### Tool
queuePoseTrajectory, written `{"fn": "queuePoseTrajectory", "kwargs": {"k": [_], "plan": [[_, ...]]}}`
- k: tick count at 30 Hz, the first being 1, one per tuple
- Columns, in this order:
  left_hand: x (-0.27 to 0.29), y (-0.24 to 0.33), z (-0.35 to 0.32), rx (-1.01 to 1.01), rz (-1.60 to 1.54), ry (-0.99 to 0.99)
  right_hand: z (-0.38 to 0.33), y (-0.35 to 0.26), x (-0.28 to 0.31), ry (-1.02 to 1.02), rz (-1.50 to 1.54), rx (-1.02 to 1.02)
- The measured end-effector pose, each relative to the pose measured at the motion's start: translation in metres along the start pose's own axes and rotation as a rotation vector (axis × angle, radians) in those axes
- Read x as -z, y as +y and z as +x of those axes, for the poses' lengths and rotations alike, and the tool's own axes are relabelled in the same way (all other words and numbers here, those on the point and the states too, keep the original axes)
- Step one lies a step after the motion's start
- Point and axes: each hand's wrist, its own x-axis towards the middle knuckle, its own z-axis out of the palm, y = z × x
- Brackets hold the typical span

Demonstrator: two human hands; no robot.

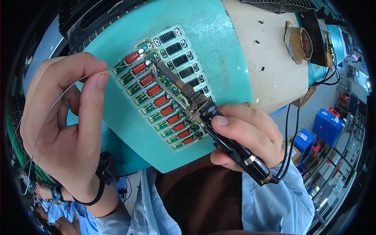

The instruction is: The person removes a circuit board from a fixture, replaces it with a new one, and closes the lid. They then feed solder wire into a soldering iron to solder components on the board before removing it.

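Between the thumb and forefinger of my left hand (64, 105) is pinched a thin solder wire (51, 107); its tip reaches toward the upper circuit boards. My right hand (250, 135) grips a black soldering iron (209, 111), with a thin metal tube running alongside its shaft. The iron's tip is by the second board from the top, close to the wire's end; whether they touch I cannot tell. A panel of several green circuit boards (149, 105) lies on the teal mat (211, 31). Each board carries a red rectangular component (147, 80), and black digit displays (181, 60) line the right side.
A round brown holder (305, 44) stands on the beige surface (270, 78) at the upper right, near a black fan grille (280, 4). Black cables (289, 137) trail from the iron. Blue crates (327, 125) stand on the floor at right. Another person's sleeve (58, 211) shows lower left.
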Motion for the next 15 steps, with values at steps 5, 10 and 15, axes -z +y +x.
{"fn": "queuePoseTrajectory", "kwargs": {"k": [5, 10, 15], "plan": [[-0.0009, 0.0007, 0.0014, 0.016, 0.063, -0.022, 0.0003, 0.0016, 0.0016, -0.002, 0.007, 0.01], [-0.0007, -0.0039, -0.0012, -0.04, 0.025, 0.027, 0.0005, -0.0011, 0.0032, -0.019, 0.005, 0.004], [0.0047, -0.0024, -0.0059, -0.015, 0.046, 0.025, -0.0036, -0.0023, 0.0059, -0.025, 0.009, 0.002]]}}
